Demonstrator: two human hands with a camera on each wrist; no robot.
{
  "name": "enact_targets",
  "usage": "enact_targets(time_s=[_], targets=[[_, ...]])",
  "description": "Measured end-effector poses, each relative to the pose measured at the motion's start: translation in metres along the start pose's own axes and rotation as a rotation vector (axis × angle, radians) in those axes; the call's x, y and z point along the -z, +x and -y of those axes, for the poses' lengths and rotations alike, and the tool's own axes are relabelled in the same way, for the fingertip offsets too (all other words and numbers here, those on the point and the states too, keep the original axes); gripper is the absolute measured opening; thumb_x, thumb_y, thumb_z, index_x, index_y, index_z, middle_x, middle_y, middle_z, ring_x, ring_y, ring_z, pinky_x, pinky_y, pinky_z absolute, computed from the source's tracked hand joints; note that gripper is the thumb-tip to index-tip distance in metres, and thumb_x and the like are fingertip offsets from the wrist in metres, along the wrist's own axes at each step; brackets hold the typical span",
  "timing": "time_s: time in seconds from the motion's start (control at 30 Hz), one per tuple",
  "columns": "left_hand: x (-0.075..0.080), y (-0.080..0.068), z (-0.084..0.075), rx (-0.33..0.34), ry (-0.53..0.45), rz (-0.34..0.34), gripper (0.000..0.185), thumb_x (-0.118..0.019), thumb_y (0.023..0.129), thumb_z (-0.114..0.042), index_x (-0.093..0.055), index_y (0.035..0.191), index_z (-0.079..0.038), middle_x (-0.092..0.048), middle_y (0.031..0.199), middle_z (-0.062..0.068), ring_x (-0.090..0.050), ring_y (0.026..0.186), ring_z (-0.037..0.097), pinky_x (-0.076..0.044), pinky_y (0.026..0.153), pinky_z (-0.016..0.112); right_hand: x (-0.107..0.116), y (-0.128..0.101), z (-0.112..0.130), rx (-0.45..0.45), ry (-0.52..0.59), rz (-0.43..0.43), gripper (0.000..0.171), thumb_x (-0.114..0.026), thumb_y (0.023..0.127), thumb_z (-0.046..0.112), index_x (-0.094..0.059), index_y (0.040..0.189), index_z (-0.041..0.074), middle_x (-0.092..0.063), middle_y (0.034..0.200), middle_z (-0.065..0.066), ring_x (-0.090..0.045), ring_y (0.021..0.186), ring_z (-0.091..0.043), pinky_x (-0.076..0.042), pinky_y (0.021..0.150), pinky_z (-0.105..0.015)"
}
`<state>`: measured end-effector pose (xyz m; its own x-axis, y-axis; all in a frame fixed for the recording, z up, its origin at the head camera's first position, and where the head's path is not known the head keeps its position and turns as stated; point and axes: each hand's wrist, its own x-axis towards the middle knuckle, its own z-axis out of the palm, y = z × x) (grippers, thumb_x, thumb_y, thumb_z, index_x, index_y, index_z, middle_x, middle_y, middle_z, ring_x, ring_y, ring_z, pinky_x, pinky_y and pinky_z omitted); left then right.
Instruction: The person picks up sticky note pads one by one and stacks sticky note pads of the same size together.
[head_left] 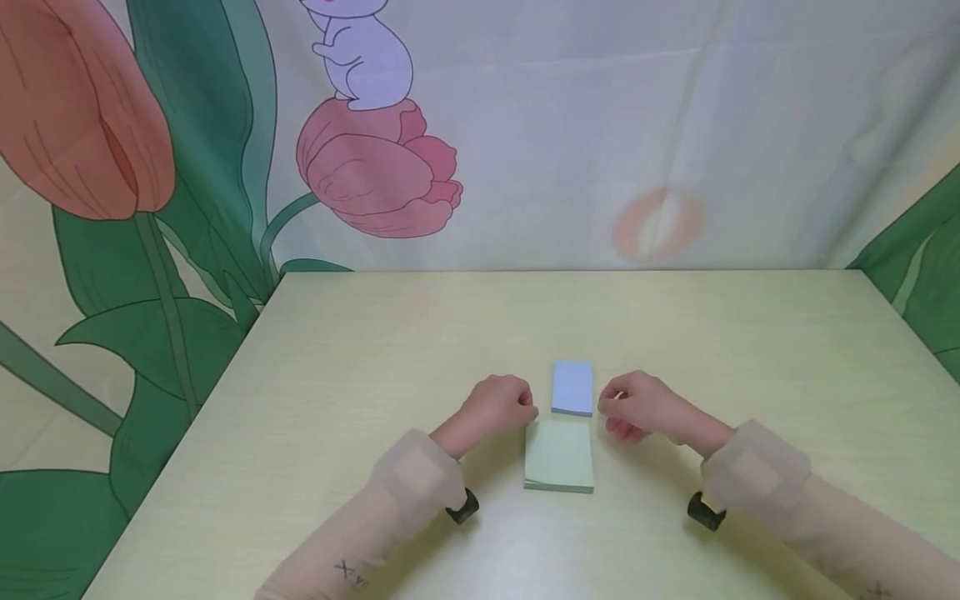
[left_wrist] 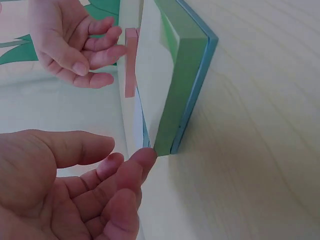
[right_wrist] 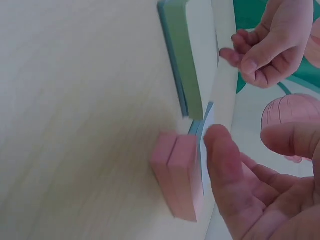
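Your sleeved forearms frame two sticky-note pads on the desk.

The green sticky-note pad (head_left: 558, 457) lies flat on the desk (head_left: 337, 375) right in front of you, and the blue-topped sticky-note pad (head_left: 573, 387) sits just beyond it, their edges touching or nearly so. From the right wrist view that farther pad shows pink sides (right_wrist: 177, 172). Your left hand (head_left: 497, 404) rests just left of where the pads meet, fingers loosely curled and grasping nothing, one fingertip (left_wrist: 145, 157) at the green pad's corner. Your right hand (head_left: 637, 406) hovers just right of the blue-topped pad, fingers relaxed and released. Behind the desk hangs a tulip-printed backdrop (head_left: 375, 167).
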<state>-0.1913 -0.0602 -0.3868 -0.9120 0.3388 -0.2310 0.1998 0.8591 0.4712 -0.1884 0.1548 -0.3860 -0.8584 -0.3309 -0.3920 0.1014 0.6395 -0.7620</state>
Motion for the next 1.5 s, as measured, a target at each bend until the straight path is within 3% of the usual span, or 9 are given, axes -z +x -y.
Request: enact_targets(time_s=[0.3,0.53,0.97,1.23,1.5], targets=[[-0.001,-0.006,0.006,0.051,-0.075,0.048,0.018,-0.054,0.082,-0.015,-0.056,0.065,-0.009,-0.051,0.054,-0.002,-0.043,0.052,0.012,-0.033,0.051,0.021,-0.018,-0.009,0.005,-0.022,0.011,0.056,0.030,-0.049,0.087,0.019,-0.049,0.110,0.000,-0.062,0.083,-0.011,-0.059,0.061,-0.019,-0.051,0.057,-0.030],[-0.008,-0.005,0.012,0.061,-0.135,0.079,0.016,-0.055,0.082,-0.015,-0.060,0.070,-0.005,-0.064,0.065,0.007,-0.046,0.050,0.010,-0.035,0.050,0.020,-0.025,-0.010,0.004,-0.022,0.039,0.068,0.032,-0.050,0.086,0.019,-0.046,0.112,0.000,-0.061,0.087,-0.011,-0.059,0.065,-0.019,-0.051,0.058,-0.031],[-0.009,-0.006,0.014,0.041,-0.129,0.068,0.016,-0.055,0.081,-0.015,-0.062,0.069,-0.005,-0.064,0.063,0.007,-0.045,0.049,0.009,-0.033,0.049,0.020,-0.024,-0.015,0.009,0.036,0.042,0.116,0.034,-0.050,0.087,0.021,-0.044,0.111,-0.001,-0.060,0.088,-0.012,-0.060,0.067,-0.019,-0.051,0.060,-0.030],[-0.010,-0.007,0.013,0.054,-0.158,0.081,0.016,-0.056,0.081,-0.015,-0.061,0.069,-0.005,-0.063,0.063,0.007,-0.046,0.050,0.010,-0.035,0.049,0.020,-0.028,-0.018,0.010,-0.002,0.035,0.075,0.032,-0.051,0.086,0.019,-0.048,0.111,-0.001,-0.061,0.088,-0.011,-0.059,0.065,-0.018,-0.051,0.060,-0.031],[-0.014,-0.017,0.012,0.050,-0.160,0.074,0.014,-0.056,0.080,-0.010,-0.061,0.067,-0.006,-0.062,0.060,0.005,-0.047,0.049,0.010,-0.036,0.049,0.020,-0.032,-0.028,0.007,0.014,0.004,0.068,0.041,-0.051,0.086,0.017,-0.046,0.120,-0.005,-0.064,0.091,-0.010,-0.059,0.069,-0.017,-0.050,0.061,-0.030]])
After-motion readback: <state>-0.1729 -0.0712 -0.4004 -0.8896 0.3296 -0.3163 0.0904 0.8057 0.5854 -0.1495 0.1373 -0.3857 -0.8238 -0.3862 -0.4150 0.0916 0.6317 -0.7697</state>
